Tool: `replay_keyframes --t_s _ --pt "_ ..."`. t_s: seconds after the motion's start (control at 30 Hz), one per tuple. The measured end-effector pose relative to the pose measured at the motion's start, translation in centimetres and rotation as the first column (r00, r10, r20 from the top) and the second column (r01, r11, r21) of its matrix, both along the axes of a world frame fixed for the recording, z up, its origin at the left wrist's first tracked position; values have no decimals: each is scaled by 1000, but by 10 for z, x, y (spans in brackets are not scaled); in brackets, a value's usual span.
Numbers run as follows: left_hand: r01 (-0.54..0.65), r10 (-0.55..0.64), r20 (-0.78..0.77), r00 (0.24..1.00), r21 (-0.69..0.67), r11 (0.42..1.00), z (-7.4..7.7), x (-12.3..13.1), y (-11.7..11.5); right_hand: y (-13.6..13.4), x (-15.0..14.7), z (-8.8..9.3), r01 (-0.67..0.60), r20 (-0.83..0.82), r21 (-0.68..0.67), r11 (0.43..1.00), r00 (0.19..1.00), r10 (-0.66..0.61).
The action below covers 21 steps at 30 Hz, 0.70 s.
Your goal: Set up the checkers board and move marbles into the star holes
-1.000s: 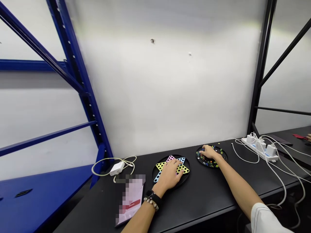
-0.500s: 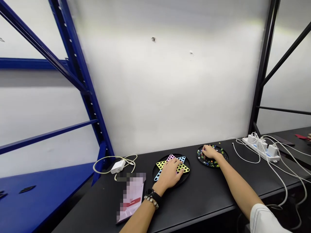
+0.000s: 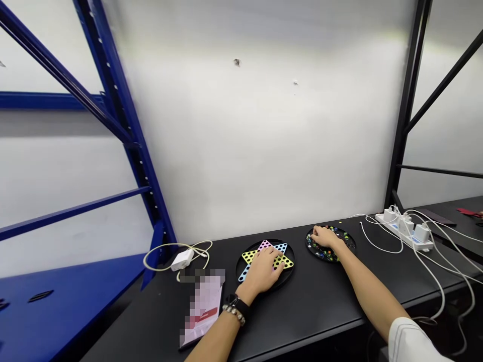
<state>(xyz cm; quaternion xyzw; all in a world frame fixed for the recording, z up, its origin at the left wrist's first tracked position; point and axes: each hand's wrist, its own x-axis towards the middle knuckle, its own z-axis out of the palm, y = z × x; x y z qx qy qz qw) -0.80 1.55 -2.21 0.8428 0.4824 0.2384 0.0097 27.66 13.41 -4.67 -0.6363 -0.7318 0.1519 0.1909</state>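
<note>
A round black board (image 3: 242, 251) with a pink, yellow and blue star full of holes lies on the black table. My left hand (image 3: 264, 269) rests spread over the star and covers its middle. To the right, a round black tray (image 3: 351, 250) holds several small marbles in many colours. My right hand (image 3: 323, 237) is over the left part of this tray, its fingers bent down among the marbles. Whether a marble is between those fingers is too small to tell.
A phone (image 3: 206, 311) lies at the left near the front edge, a white charger (image 3: 182, 259) with a looped cable behind it. On the right, a power strip (image 3: 405, 232) trails white cables. Blue rack beams (image 3: 124, 100) stand left.
My right hand has shifted slightly left on the marble tray. My left hand stays on the star board. The view has moved very slightly.
</note>
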Motion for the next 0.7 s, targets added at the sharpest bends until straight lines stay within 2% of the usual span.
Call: replay_keyframes --t_s 0.17,0.3,0.4,0.53,0.57,0.6,0.7 --pt "9 -9 -3 1000 -4 1000 1 0 0 2 0 -3 15 -69 1 1000 997 -15" --pt "12 -12 -5 1000 -4 1000 2 1 -1 4 4 -9 5 -223 -4 1000 975 -6" --pt "16 -16 -7 1000 2 1000 3 1 -2 4 9 -8 15 -395 15 1000 919 -7" --pt "14 -14 -1 1000 2 1000 2 1 -1 -1 22 6 15 -606 41 999 795 13" --pt "12 -12 1 1000 0 1000 2 1 -1 -3 26 10 -1 -680 41 999 732 29" --pt "12 -12 3 1000 0 1000 2 1 -1 -5 29 14 -25 -773 33 999 633 42" --pt "15 -15 12 1000 6 1000 1 0 0 -12 33 22 -126 -981 -38 991 195 -13"
